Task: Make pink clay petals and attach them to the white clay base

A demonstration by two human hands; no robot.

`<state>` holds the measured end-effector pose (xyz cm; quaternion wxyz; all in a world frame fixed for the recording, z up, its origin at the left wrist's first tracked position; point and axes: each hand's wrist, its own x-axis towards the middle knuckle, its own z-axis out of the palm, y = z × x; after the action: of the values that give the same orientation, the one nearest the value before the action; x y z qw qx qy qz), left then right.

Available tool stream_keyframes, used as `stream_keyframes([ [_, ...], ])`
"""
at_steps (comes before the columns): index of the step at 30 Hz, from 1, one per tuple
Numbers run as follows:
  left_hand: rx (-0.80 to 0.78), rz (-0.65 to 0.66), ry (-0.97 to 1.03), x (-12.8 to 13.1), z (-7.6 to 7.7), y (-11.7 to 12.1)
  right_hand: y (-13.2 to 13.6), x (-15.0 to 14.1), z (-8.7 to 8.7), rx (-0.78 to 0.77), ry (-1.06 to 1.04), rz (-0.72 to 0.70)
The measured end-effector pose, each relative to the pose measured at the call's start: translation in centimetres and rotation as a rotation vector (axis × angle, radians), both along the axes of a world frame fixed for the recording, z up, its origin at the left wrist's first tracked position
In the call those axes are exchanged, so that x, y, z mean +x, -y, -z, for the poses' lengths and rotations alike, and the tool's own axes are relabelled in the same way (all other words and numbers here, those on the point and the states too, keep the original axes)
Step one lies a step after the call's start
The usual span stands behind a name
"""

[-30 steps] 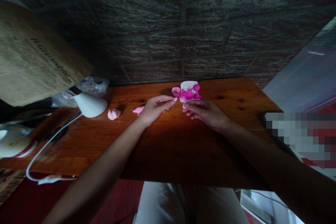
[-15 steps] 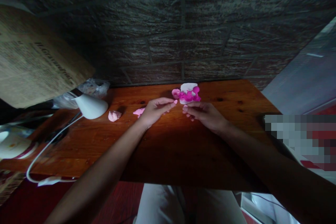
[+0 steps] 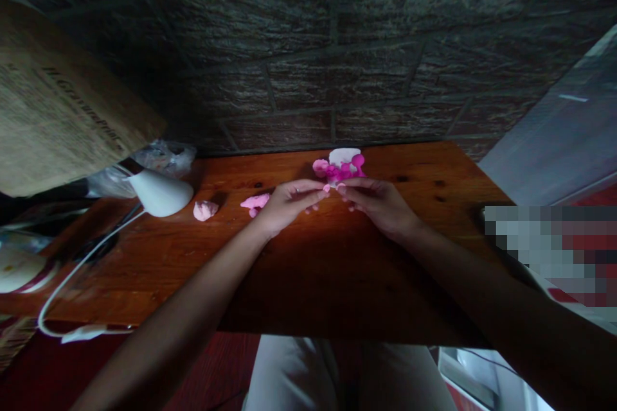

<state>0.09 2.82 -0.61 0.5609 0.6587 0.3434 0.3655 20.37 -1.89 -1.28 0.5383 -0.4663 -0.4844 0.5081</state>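
Note:
My left hand point(image 3: 289, 205) is closed in a pinch, with a small pink piece of clay point(image 3: 326, 188) at the thumb and fingertips. Facing it, my right hand point(image 3: 380, 205) also pinches a small pink bit at its fingertips; the two tips are a narrow gap apart. Just behind them is a white block point(image 3: 344, 155) with magenta rounded shapes point(image 3: 357, 162) across its front. A light pink ruffled piece point(image 3: 321, 167) sits at its left. Beside my left wrist lies a pink lump of clay point(image 3: 255, 201), and a paler lump point(image 3: 205, 210) is farther left.
A white lamp point(image 3: 166, 194) with a cord stands on the wooden table point(image 3: 308, 282) at left, near a plastic bag point(image 3: 168, 155) and a large printed paper shade point(image 3: 62, 103). A white container point(image 3: 22, 270) is at the left edge. The stone wall point(image 3: 299, 77) rises behind.
My fingertips have come slightly closer together, the left ones shifting right. The view has dipped and risen a little. The clay pieces on the table stay put.

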Motion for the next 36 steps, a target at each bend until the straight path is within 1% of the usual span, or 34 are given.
stream_keyframes([
  [5,-0.023,-0.006,0.023,0.16,0.15,0.12,-0.01,-0.06,0.0,-0.011,-0.025,-0.016],
  [11,-0.033,-0.05,0.126,0.52,0.6,0.01,-0.01,-0.25,0.04,0.026,0.036,-0.018],
  [19,-0.053,-0.066,0.132,0.77,0.45,0.28,-0.09,-0.31,0.47,0.098,0.072,-0.02],
  [23,-0.049,-0.057,0.11,0.81,0.36,0.44,-0.11,-0.23,0.35,0.103,0.073,-0.006],
  [28,-0.026,-0.056,0.103,0.81,0.55,0.37,0.05,-0.43,0.1,0.109,0.082,-0.032],
  [36,-0.028,-0.066,0.092,0.76,0.82,0.23,0.31,-0.53,-0.32,0.079,0.081,-0.074],
])
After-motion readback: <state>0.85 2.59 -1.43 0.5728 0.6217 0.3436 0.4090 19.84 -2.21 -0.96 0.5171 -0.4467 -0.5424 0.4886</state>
